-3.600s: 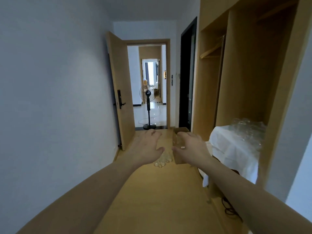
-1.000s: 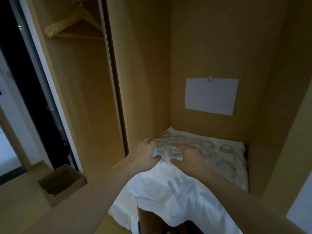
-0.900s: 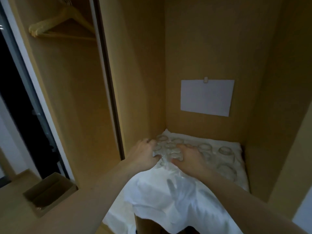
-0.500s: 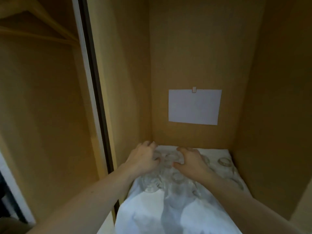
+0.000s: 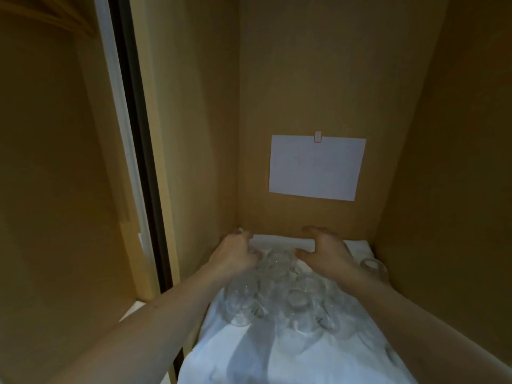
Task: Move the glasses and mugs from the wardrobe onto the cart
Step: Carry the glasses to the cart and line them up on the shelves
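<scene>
Several clear glasses (image 5: 279, 297) stand packed together on a white cloth (image 5: 266, 356) on the wardrobe's shelf. One more glass (image 5: 372, 268) stands apart at the right. Both my arms reach in over the cluster. My left hand (image 5: 235, 254) is at the back left corner, its fingers curled down round a glass there and its thumb against a rear glass (image 5: 277, 261). My right hand (image 5: 328, 252) arches above the rear right glasses with fingers spread and thumb out, holding nothing. The cart is out of view.
The wardrobe's wooden back wall (image 5: 304, 79) carries a clipped white sheet of paper (image 5: 315, 167). Side walls close in on the left and right. A dark sliding-door edge (image 5: 144, 162) runs down the left.
I turned from the hallway to the wardrobe and leaned in. Over the last second both hands slid from the cluster's front to its far side, and the right hand's fingers lifted and spread.
</scene>
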{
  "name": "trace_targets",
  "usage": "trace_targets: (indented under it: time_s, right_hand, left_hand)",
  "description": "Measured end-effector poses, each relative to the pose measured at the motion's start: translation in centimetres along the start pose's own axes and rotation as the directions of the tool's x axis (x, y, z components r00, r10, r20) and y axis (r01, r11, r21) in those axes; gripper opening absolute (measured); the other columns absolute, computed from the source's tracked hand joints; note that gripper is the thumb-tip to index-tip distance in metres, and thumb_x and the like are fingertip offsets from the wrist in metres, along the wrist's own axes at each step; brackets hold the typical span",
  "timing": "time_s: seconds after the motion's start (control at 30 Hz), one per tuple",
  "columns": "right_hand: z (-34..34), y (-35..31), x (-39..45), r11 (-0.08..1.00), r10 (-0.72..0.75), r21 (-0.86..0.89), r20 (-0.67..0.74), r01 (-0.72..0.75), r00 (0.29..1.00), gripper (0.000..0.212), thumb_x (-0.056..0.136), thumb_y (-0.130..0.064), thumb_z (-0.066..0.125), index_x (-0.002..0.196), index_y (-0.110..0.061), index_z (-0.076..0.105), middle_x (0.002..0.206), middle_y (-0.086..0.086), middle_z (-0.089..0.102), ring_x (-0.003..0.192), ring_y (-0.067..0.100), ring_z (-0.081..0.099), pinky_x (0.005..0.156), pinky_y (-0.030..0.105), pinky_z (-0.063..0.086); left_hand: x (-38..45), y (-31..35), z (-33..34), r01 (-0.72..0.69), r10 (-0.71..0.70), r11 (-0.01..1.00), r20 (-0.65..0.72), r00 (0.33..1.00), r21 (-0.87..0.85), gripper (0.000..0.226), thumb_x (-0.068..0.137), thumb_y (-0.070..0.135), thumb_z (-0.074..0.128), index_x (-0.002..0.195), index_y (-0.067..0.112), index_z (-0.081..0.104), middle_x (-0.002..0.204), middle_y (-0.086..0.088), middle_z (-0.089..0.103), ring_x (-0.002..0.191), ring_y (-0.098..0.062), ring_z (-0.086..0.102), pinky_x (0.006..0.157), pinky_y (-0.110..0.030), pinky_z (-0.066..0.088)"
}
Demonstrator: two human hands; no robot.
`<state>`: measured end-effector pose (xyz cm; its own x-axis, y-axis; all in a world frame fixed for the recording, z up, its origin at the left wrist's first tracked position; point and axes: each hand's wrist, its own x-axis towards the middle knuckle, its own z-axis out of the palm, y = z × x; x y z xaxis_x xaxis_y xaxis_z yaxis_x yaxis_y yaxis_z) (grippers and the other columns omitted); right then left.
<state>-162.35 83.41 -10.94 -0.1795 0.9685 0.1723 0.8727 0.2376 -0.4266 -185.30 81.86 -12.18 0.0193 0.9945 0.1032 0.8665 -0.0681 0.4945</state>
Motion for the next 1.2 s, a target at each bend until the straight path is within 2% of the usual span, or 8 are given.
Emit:
trace_targets:
  time_s: [0.17, 0.3, 0.47, 0.63, 0.83, 0.93, 1.07, 1.2]
  right_hand:
    - [1.4, 0.8, 4.1, 0.999, -0.010, 0.043, 0.037, 0.009, 0.999, 0.075, 0.089, -0.055, 0.067, 0.152, -0.023, 0.041, 0.151, 0.003, 0.046, 0.136, 0.023, 0.046, 0.109, 0.033, 0.041]
    - [3.2, 1.7, 7.0, 0.997, -0.042, 0.074, 0.085, 0.035, 0.995, 0.061, 0.088, -0.047, 0.072, 0.139, -0.019, 0.056, 0.136, 0.007, 0.058, 0.123, 0.024, 0.056, 0.097, 0.032, 0.048]
    - [6.2, 2.5, 9.7, 0.997, -0.066, 0.060, 0.258, 0.052, 0.964, 0.075, 0.084, -0.049, 0.074, 0.149, -0.021, 0.047, 0.147, 0.004, 0.051, 0.133, 0.021, 0.050, 0.099, 0.025, 0.042]
    - [8.6, 2.8, 12.2, 0.993, -0.113, 0.017, 0.426, 0.117, 0.898, 0.078, 0.082, -0.048, 0.073, 0.149, -0.021, 0.045, 0.142, 0.004, 0.055, 0.118, 0.021, 0.062, 0.083, 0.024, 0.048]
    - [10.2, 3.3, 14.2, 0.989, -0.141, 0.042, 0.573, 0.143, 0.807, 0.083, 0.079, -0.049, 0.079, 0.150, -0.021, 0.045, 0.148, 0.000, 0.051, 0.128, 0.017, 0.055, 0.099, 0.027, 0.050]
    - [10.6, 3.4, 14.8, 0.985, -0.154, 0.035, 0.627, 0.170, 0.763, 0.090, 0.075, -0.054, 0.082, 0.150, -0.022, 0.044, 0.149, 0.000, 0.049, 0.128, 0.018, 0.054, 0.087, 0.021, 0.049]
    - [11.1, 3.6, 15.3, 0.990, -0.122, 0.023, 0.657, 0.142, 0.744, 0.098, 0.072, -0.045, 0.088, 0.153, -0.024, 0.038, 0.150, 0.001, 0.048, 0.125, 0.019, 0.057, 0.061, 0.014, 0.044]
    - [11.5, 3.7, 15.4, 0.994, -0.109, 0.056, 0.628, 0.095, 0.771, 0.093, 0.068, -0.036, 0.090, 0.149, -0.025, 0.046, 0.144, 0.000, 0.054, 0.120, 0.017, 0.060, 0.070, 0.017, 0.045]
  left_hand:
    - [3.1, -0.3, 1.2, 0.056, -0.056, 0.998, 0.000, 0.998, -0.037, 0.049, 0.092, 0.041, 0.062, 0.137, 0.024, 0.058, 0.138, -0.003, 0.058, 0.128, -0.025, 0.054, 0.104, -0.038, 0.048]
    - [5.7, -0.6, 2.7, 0.128, -0.128, 0.992, 0.012, 0.992, -0.009, 0.051, 0.091, 0.041, 0.065, 0.138, 0.022, 0.058, 0.143, -0.005, 0.054, 0.126, -0.027, 0.056, 0.102, -0.031, 0.048]
    - [8.4, -1.7, 5.1, 0.259, -0.260, 0.965, 0.047, 0.964, 0.031, 0.057, 0.089, 0.046, 0.066, 0.140, 0.023, 0.054, 0.142, -0.007, 0.051, 0.123, -0.025, 0.057, 0.100, -0.033, 0.050]
    - [10.2, -2.9, 6.9, 0.292, -0.301, 0.953, 0.113, 0.947, 0.085, 0.064, 0.088, 0.051, 0.066, 0.143, 0.022, 0.048, 0.139, -0.007, 0.051, 0.122, -0.024, 0.056, 0.095, -0.033, 0.051]
    - [11.6, -3.3, 8.6, 0.326, -0.342, 0.938, 0.176, 0.923, 0.113, 0.047, 0.091, 0.042, 0.062, 0.131, 0.020, 0.051, 0.125, -0.004, 0.058, 0.105, -0.019, 0.058, 0.078, -0.028, 0.048]
    - [12.1, -3.2, 8.9, 0.344, -0.367, 0.928, 0.195, 0.909, 0.143, 0.048, 0.089, 0.041, 0.063, 0.130, 0.019, 0.050, 0.121, -0.005, 0.057, 0.103, -0.019, 0.059, 0.079, -0.029, 0.052]
    - [12.8, -3.2, 9.2, 0.334, -0.374, 0.921, 0.220, 0.901, 0.200, 0.050, 0.085, 0.038, 0.067, 0.128, 0.019, 0.050, 0.112, 0.000, 0.057, 0.090, -0.014, 0.056, 0.062, -0.023, 0.044]
    - [13.0, -3.6, 9.1, 0.334, -0.375, 0.921, 0.218, 0.901, 0.203, 0.056, 0.074, 0.042, 0.073, 0.123, 0.023, 0.053, 0.100, 0.006, 0.053, 0.084, -0.010, 0.054, 0.060, -0.024, 0.044]
